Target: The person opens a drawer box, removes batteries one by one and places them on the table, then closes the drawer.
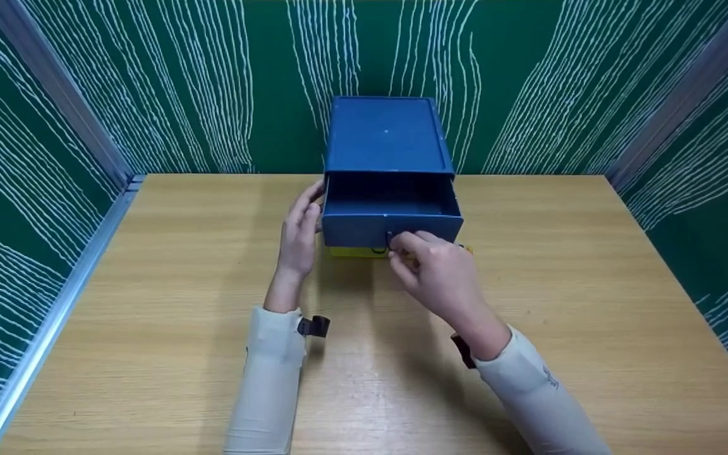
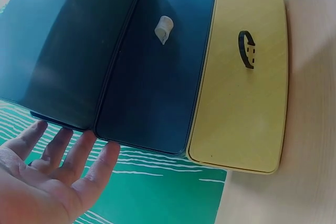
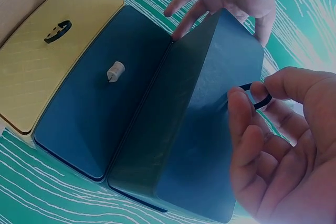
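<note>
- The blue top drawer (image 1: 354, 230) is standing open at twelve o'clock on the desk (image 1: 168, 284), its back lying in shadow.
- At its five o'clock, the right hand (image 1: 443, 275) is pinching the handle (image 3: 264, 102); sliding the drawer seems in hand, likely calling next for a steady grip.
- At nine o'clock, the left hand (image 1: 299, 237) is resting extended fingers against the cabinet (image 1: 389, 142).
- A white stub (image 2: 164, 27) on the middle drawer (image 2: 152, 87) is escaping my recognition.
</note>
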A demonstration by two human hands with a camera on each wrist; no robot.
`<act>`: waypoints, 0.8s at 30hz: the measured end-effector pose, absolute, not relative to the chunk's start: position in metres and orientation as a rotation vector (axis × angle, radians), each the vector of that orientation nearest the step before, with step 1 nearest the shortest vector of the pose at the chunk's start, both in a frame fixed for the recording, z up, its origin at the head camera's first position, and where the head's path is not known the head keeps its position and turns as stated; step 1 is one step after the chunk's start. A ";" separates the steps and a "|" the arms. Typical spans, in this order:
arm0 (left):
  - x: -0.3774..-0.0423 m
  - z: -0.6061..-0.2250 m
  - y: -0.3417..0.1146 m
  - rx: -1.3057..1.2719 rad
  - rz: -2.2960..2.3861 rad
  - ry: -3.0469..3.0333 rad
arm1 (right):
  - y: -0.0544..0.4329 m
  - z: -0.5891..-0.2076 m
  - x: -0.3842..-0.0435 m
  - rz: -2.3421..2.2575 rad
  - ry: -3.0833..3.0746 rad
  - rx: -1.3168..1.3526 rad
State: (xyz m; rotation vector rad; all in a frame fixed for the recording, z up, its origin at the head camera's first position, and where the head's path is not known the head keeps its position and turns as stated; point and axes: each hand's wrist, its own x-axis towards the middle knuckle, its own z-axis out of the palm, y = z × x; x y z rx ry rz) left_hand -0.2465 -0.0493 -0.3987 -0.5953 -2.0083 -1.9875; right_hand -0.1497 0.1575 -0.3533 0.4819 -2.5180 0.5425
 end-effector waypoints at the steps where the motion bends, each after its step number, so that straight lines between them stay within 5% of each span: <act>1: -0.246 -0.399 -0.049 -0.596 -1.988 -2.012 | 0.157 -0.353 -0.150 0.543 -2.523 0.477; 24: -0.247 -0.398 -0.050 -0.594 -1.958 -2.036 | 0.156 -0.356 -0.164 0.583 -2.540 0.416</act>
